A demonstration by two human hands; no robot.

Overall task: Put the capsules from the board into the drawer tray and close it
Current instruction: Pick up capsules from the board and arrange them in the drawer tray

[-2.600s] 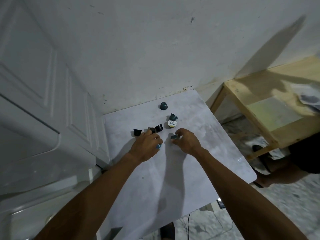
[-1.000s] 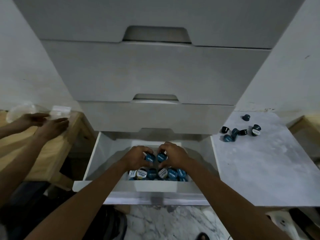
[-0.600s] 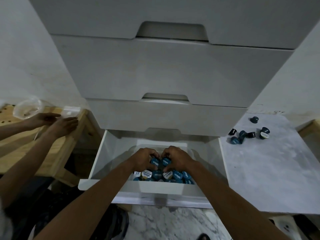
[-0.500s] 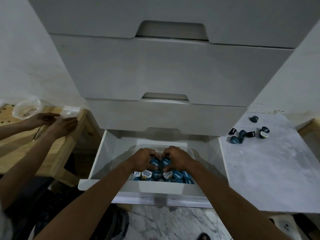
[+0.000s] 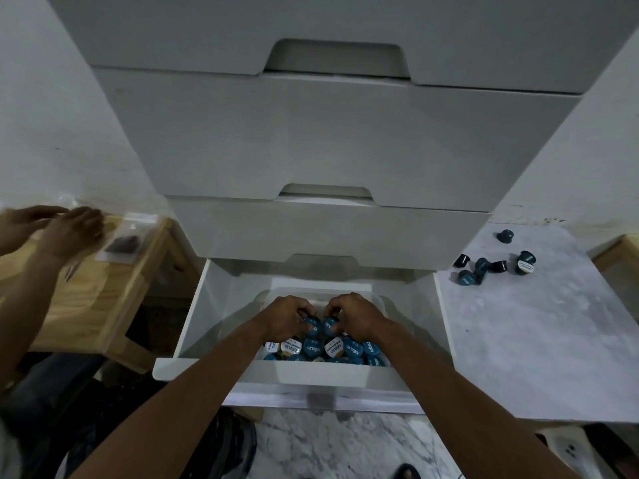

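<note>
The bottom drawer [image 5: 193,326] of a white cabinet stands pulled out. Inside sits a white tray [image 5: 311,371] holding several blue and white capsules [image 5: 352,349]. My left hand [image 5: 288,316] pinches a blue capsule [image 5: 310,323] just above the pile. Beside it, my right hand [image 5: 352,314] pinches another blue capsule [image 5: 330,325]. Both hands are over the tray, fingertips almost touching. Several dark capsules [image 5: 482,269] lie on the marble board [image 5: 539,340] to the right of the drawer.
Three shut drawers [image 5: 332,143] rise above the open one. At the left stands a wooden table [image 5: 86,305], where another person's hands [image 5: 65,226] handle a clear plastic bag [image 5: 126,242]. A second wooden table edge [image 5: 619,250] shows at the far right.
My hands carried two capsules from the marble board over to the drawer tray; in the last second they stayed over the pile. The other person's hands shifted on the left table.
</note>
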